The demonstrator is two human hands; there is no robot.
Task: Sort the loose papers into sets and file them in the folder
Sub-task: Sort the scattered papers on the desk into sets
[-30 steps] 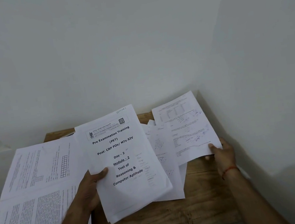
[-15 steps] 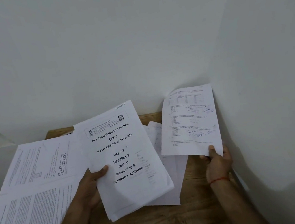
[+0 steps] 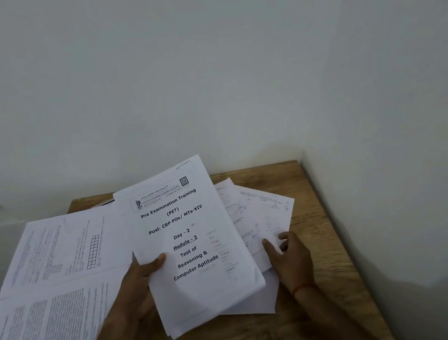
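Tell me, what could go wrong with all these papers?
1. The left hand grips the Pre Examination Training stack by one edge only, and its lower sheets are fanning out; some might slip loose.
2. The printed pages on the left seem to reach past the wooden table; a nudge could send them off.
3. The scribbled sheets under the right hand lie crooked and overlapping, so sets might get mixed.

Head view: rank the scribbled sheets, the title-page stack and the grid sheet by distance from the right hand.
1. Scribbled sheets, touching the right hand.
2. Title-page stack, just left, held by the left hand.
3. Grid sheet, far left.
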